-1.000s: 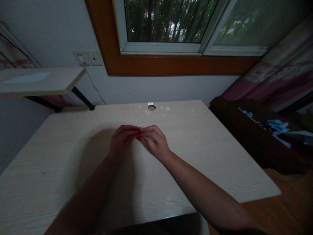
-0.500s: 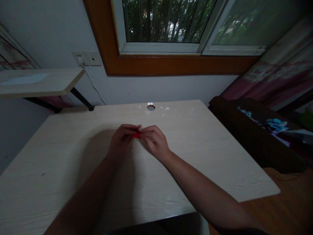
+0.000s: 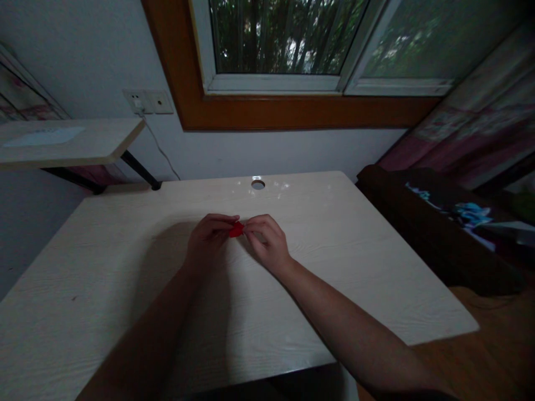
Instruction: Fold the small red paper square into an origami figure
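Both my hands meet over the middle of a pale wooden desk. Between their fingertips is a small red piece, perhaps folded paper; most of it is hidden by fingers. My left hand has its fingers curled and pinches the red piece from the left. My right hand is curled too and pinches it from the right. The hands sit just above the desk surface, close to touching each other.
A round cable hole lies near the desk's far edge. A small side shelf juts out at the left under a wall socket. A window is ahead. Dark furniture with clutter stands to the right.
The red piece shows a little more between my fingertips now. The hands have shifted only slightly and stay in the same spot.
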`<state>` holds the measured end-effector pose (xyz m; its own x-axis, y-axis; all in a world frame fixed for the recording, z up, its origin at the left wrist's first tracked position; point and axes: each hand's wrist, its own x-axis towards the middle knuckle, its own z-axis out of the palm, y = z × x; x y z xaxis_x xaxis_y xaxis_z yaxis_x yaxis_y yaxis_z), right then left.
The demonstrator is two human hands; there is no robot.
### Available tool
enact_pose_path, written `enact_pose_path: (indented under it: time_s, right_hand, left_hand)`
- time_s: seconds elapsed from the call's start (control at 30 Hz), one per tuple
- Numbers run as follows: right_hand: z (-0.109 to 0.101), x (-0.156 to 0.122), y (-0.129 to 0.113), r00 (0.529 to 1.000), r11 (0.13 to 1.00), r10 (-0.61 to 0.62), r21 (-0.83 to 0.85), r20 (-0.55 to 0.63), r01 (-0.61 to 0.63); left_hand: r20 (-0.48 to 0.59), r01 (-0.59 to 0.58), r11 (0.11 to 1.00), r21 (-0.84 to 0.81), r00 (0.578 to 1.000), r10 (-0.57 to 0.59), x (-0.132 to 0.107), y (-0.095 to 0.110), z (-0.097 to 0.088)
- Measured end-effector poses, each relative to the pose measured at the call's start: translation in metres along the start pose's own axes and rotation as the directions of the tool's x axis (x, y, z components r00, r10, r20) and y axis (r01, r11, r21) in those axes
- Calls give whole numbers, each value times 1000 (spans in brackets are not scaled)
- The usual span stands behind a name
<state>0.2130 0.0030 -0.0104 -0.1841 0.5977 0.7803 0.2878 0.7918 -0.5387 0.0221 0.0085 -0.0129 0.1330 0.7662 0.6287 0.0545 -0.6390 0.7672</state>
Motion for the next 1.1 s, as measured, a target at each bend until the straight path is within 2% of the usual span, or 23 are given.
enact_pose_path:
  time_s: [0.27,0.5,0.87,1.1]
  right_hand:
    - [1,0,1,1000,1000,11,8,16,-11]
    - [1,1,-1,999,999,40,21,23,-41]
    - [0,2,-3,998,997,55,47,19,-56]
    - [1,-1,1,997,998,69,8,45,-69]
  left_hand:
    - [-2,-68,992,106,998,69,0,2,-1]
    - [-13,-111,986,126,993,114,2,2,-2]
    - [12,-114,983,142,993,114,1,4,-1]
    - [27,-123,972,202,992,120,-1,-3,-4]
